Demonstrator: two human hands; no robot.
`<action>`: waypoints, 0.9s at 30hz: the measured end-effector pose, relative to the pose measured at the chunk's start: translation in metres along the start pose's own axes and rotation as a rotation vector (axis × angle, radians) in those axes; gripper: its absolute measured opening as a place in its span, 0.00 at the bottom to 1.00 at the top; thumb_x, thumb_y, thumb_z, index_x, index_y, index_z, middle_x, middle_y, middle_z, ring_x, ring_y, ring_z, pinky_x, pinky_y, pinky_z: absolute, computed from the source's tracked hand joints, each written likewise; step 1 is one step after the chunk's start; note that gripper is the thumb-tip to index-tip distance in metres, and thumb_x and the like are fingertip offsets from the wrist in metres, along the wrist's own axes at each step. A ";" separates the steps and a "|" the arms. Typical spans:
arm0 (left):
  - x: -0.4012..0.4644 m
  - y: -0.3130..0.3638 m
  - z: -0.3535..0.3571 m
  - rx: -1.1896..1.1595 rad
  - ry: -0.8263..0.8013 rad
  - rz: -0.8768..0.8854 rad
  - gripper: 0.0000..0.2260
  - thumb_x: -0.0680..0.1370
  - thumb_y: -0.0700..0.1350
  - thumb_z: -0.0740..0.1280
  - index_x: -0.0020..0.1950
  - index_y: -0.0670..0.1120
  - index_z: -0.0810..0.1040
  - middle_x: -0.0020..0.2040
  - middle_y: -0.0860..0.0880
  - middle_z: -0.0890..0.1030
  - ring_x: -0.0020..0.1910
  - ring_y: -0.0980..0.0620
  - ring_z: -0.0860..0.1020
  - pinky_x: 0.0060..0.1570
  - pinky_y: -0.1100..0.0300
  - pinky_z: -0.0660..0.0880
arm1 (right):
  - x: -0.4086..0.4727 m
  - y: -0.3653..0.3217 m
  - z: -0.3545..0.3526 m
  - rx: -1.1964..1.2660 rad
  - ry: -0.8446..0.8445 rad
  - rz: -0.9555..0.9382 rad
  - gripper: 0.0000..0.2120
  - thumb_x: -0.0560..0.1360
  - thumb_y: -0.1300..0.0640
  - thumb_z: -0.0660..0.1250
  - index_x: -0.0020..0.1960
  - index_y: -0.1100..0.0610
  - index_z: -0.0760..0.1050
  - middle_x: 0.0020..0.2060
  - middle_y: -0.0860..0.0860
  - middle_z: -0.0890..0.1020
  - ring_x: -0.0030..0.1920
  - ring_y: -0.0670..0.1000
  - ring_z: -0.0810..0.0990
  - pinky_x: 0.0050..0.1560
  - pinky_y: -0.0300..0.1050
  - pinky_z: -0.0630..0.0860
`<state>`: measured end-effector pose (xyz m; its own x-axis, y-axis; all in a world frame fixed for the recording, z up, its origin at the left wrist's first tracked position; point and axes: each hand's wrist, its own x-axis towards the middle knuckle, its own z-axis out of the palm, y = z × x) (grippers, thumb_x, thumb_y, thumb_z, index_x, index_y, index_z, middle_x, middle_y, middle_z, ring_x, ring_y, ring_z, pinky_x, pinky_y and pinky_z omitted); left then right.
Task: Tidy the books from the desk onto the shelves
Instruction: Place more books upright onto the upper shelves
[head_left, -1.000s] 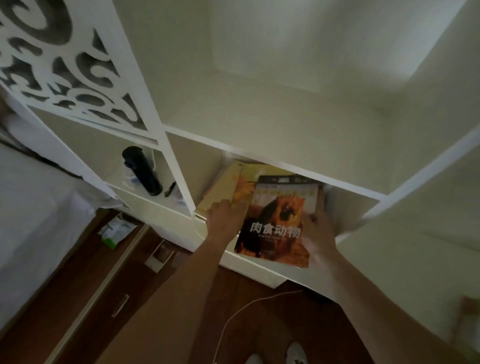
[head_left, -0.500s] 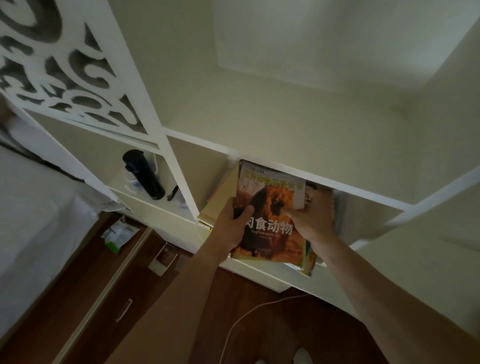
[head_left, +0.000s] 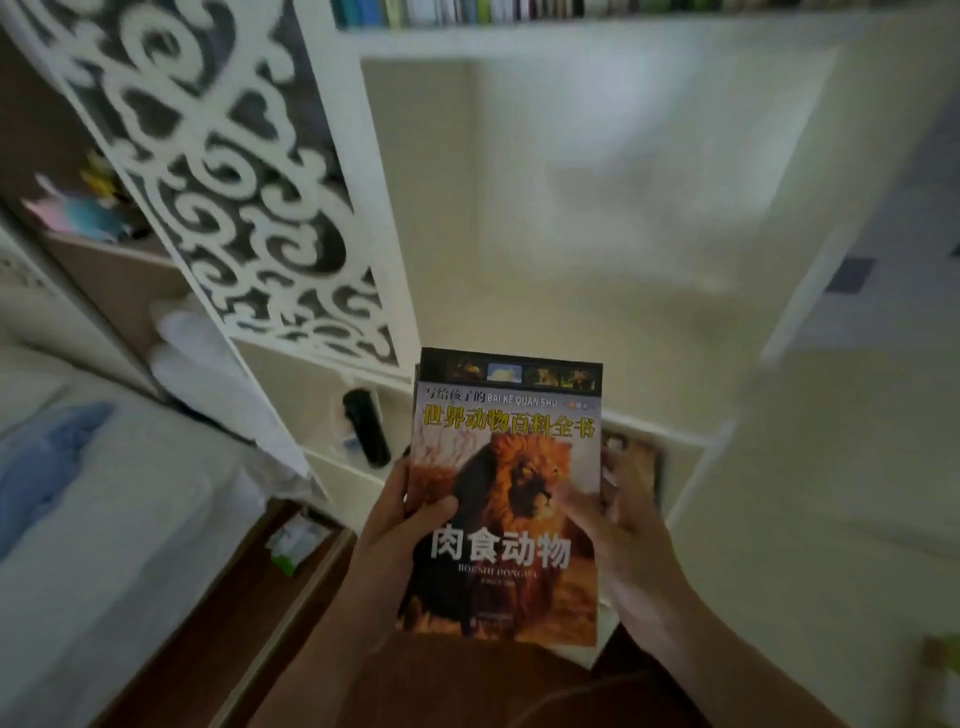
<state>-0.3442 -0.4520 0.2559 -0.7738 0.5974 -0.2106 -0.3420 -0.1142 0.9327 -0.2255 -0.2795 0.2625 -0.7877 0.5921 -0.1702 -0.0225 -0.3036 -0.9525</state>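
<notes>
Head view only. Lion-cover book sits upright in front of you, front cover facing the camera, held in the air between both hands and in front of the white shelf unit. Left hand: thumb across the lower left of the cover, fingers curled behind the spine edge, so this grip is closed on the book. Right hand: blurred, thumb lying on the right of the cover, fingers behind the right edge; it reads as holding the same book, though finer finger detail cannot be told.

Placement options, as judged. Large open bay straight above the book shows a bare floor and back wall. Lower compartment behind the book's right edge already holds other volumes; only a sliver shows. Row of spines fills the top shelf at the frame's upper edge.

Advice for this step: keep both thumbs on the cover so the soft binding does not bow. Pick one bay before you move. Turn the spine outward, lead with the bottom edge, and set it on the shelf floor before you loosen either hand. Slide it back squarely. If you choose the occupied compartment, check the gap first, since its contents are mostly hidden.

Black bottle stands in the neighbouring cubby to the left; keep your left elbow clear of it.
</notes>
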 end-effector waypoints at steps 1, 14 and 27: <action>-0.005 0.018 0.012 0.007 -0.003 0.060 0.21 0.78 0.36 0.69 0.67 0.54 0.78 0.62 0.44 0.84 0.60 0.40 0.83 0.55 0.42 0.82 | -0.006 -0.021 0.002 0.001 -0.009 -0.097 0.15 0.76 0.61 0.72 0.62 0.57 0.75 0.43 0.57 0.83 0.41 0.57 0.82 0.40 0.50 0.82; -0.036 0.200 0.217 0.474 0.095 1.040 0.06 0.79 0.54 0.67 0.55 0.60 0.74 0.45 0.68 0.83 0.43 0.70 0.81 0.38 0.75 0.73 | -0.043 -0.286 -0.053 -0.252 0.137 -0.768 0.06 0.79 0.60 0.68 0.50 0.50 0.80 0.43 0.66 0.80 0.38 0.57 0.80 0.42 0.52 0.77; 0.060 0.239 0.394 0.617 0.381 1.368 0.12 0.86 0.52 0.57 0.68 0.50 0.67 0.49 0.51 0.83 0.41 0.55 0.82 0.36 0.70 0.69 | 0.089 -0.450 -0.103 -0.344 0.133 -0.687 0.18 0.78 0.63 0.69 0.66 0.54 0.73 0.49 0.57 0.86 0.35 0.50 0.85 0.32 0.40 0.80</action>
<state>-0.2624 -0.1314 0.5819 -0.4202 0.0726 0.9045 0.9071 0.0055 0.4210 -0.2221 -0.0137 0.6499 -0.5851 0.6551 0.4781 -0.2691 0.3993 -0.8764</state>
